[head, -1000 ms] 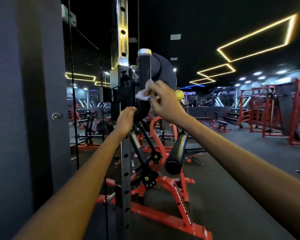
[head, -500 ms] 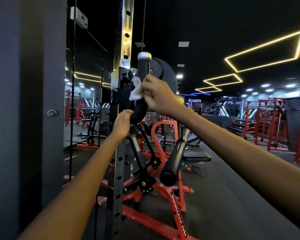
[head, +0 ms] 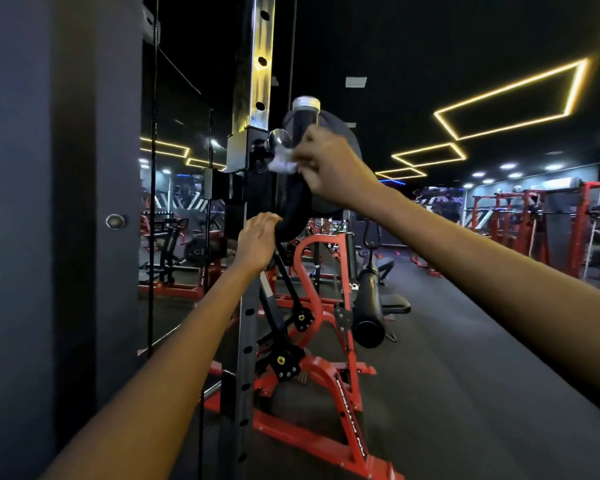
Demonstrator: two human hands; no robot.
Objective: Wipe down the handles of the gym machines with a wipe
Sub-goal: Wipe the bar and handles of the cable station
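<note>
Dark gym, black ceiling (head: 430,36), yellow light strips (head: 510,86), red racks (head: 530,216), grey floor (head: 465,393)

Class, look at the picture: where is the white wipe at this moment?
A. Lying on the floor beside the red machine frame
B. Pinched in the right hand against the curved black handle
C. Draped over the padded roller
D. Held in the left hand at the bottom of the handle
B: the right hand pinches the white wipe against the curved black handle, while the left hand holds the handle's lower bend without a wipe.
</note>
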